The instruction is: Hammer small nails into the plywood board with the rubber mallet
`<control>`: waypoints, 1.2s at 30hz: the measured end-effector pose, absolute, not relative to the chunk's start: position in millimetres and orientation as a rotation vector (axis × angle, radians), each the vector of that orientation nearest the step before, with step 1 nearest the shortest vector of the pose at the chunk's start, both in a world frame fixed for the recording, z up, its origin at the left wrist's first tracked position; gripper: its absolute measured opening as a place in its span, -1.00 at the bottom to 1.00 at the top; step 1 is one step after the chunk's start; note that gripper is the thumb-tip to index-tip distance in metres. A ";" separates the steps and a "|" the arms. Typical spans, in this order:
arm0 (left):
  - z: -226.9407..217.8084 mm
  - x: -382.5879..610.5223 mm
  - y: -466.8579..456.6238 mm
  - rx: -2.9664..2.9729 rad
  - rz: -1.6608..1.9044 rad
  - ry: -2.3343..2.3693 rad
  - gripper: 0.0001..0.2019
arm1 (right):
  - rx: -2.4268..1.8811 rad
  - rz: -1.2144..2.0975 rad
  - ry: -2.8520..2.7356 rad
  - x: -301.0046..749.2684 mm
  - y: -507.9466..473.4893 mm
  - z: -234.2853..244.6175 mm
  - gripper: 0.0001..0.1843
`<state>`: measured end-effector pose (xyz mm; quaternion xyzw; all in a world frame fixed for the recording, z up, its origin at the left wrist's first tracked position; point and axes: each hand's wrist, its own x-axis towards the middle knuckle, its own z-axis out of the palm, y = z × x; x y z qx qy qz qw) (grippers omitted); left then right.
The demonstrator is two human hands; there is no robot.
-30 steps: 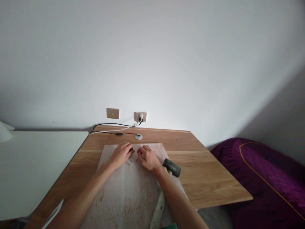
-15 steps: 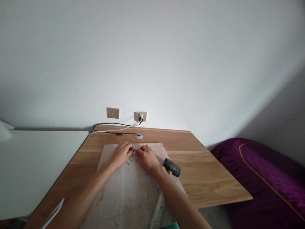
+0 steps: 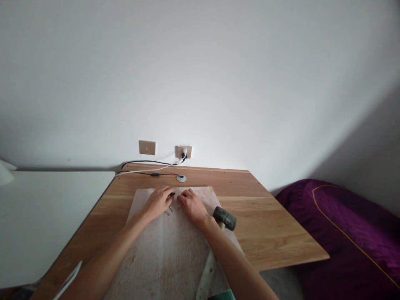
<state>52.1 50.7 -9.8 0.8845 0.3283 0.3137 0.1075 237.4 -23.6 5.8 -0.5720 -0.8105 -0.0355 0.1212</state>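
My left hand (image 3: 158, 201) is over the far part of a pale wooden board (image 3: 162, 250), fingers curled together at the tips. Whatever they pinch is too small to make out. A short gap separates it from my right hand (image 3: 191, 205), whose fingers are also bent and closed towards the board, with their tips partly hidden. Small thin metal pieces that look like nails (image 3: 171, 209) lie between and just below the hands. Beside my right forearm rests a mallet (image 3: 225, 218) with a black head; my arm covers part of its pale handle.
The board lies on a wooden desk (image 3: 265, 233). Cables (image 3: 140, 161) run along the back to a wall socket (image 3: 183, 151), near a round grommet (image 3: 181, 178). A white table (image 3: 56, 216) adjoins at left; a purple beanbag-like object (image 3: 337, 233) is at right. A green item (image 3: 222, 296) shows at the bottom.
My fingertips, which were close together over the board, have moved a little apart. The mallet and the metal pieces stay in place.
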 end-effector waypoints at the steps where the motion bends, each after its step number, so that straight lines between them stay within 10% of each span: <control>1: -9.4 52.2 50.4 2.598 0.930 0.972 -0.84 | -1.677 -0.102 -2.359 237.1 -23.8 6.2 -0.77; 36: -6.5 51.3 42.6 2.619 0.826 0.822 -0.80 | -1.793 -0.057 -2.205 232.3 -20.1 0.5 -0.71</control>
